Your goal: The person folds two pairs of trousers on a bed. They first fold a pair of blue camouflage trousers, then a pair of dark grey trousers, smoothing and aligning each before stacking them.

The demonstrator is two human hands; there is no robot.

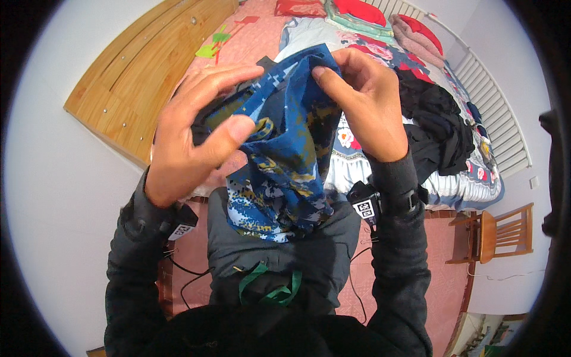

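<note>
A blue digital-camouflage cloth garment (285, 156) hangs in front of me above my lap, its upper part gathered into an opening. My right hand (366, 98) pinches its top edge between thumb and fingers. My left hand (196, 134) is spread around the left side of the cloth, thumb lying near the opening's rim; whether its fingers grip the fabric is hidden. The garment's lower part drapes down over my grey trousers (241, 263). Which kind of garment it is cannot be told.
Beyond the hands is a bed with a floral cover (352, 165). Black clothes (432, 120) lie on its right side, folded bedding (361, 22) at the back. A wooden headboard (147, 76) stands left, a wooden chair (488, 236) right. Cables (192, 273) hang beside my legs.
</note>
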